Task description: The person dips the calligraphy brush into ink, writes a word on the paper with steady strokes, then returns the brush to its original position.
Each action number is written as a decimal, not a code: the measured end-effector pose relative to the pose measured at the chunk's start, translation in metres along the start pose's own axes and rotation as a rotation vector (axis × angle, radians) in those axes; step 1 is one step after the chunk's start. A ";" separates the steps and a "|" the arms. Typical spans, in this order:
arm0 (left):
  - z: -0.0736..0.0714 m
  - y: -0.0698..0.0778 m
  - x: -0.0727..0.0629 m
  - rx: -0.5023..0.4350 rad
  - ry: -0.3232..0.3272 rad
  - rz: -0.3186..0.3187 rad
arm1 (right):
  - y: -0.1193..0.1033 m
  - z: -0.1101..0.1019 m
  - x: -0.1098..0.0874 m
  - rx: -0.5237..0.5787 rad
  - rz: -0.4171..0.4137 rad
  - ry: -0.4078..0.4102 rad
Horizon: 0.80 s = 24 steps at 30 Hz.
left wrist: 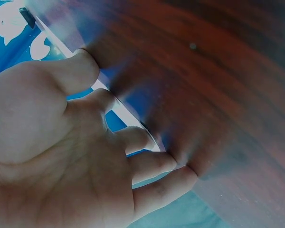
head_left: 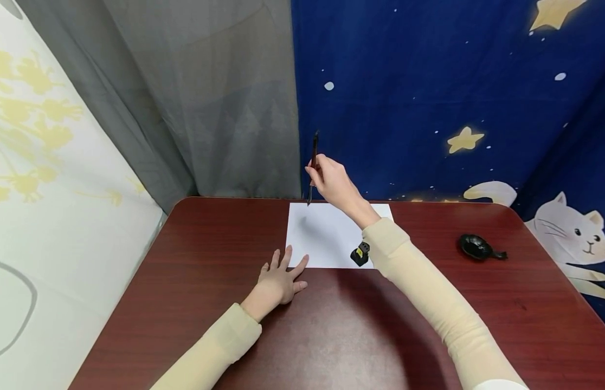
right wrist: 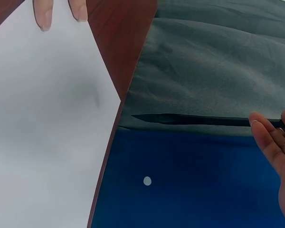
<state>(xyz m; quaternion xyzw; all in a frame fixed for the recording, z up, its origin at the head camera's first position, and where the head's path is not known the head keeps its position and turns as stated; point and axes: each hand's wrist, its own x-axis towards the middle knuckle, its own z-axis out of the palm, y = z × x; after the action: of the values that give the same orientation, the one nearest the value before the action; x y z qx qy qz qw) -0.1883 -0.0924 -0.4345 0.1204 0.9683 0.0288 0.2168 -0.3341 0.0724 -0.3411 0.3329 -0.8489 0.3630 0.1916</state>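
In the head view, my right hand [head_left: 335,181] pinches a dark writing brush [head_left: 314,149] over the far left part of a white sheet of paper [head_left: 327,238]. The right wrist view shows the brush's [right wrist: 194,119] pointed dark tip apart from the paper [right wrist: 42,123], on which no mark shows, only a soft shadow. With fingers spread, my left hand [head_left: 278,284] rests at the paper's near left corner, fingertips on the sheet's edge. The left wrist view shows the palm of that hand [left wrist: 71,142] with its fingertips down on the table.
A small black dish [head_left: 474,246] with a short handle sits on the right of the reddish-brown wooden table [head_left: 219,238]. Grey curtain [head_left: 234,97] and blue star-patterned cloth [head_left: 390,108] hang just behind the table's far edge. A black wrist camera [head_left: 360,254] is on my right wrist.
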 end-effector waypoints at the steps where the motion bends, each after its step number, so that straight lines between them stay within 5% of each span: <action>1: 0.000 0.000 0.000 0.000 0.002 0.000 | 0.000 0.001 0.000 0.001 0.005 -0.005; 24: -0.002 0.000 -0.002 0.018 -0.005 -0.023 | 0.010 0.019 -0.005 -0.008 0.057 -0.028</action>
<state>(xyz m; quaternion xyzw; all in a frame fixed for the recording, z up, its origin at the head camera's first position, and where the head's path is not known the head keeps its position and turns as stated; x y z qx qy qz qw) -0.1871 -0.0927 -0.4318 0.1113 0.9693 0.0176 0.2185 -0.3397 0.0657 -0.3614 0.3128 -0.8622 0.3601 0.1705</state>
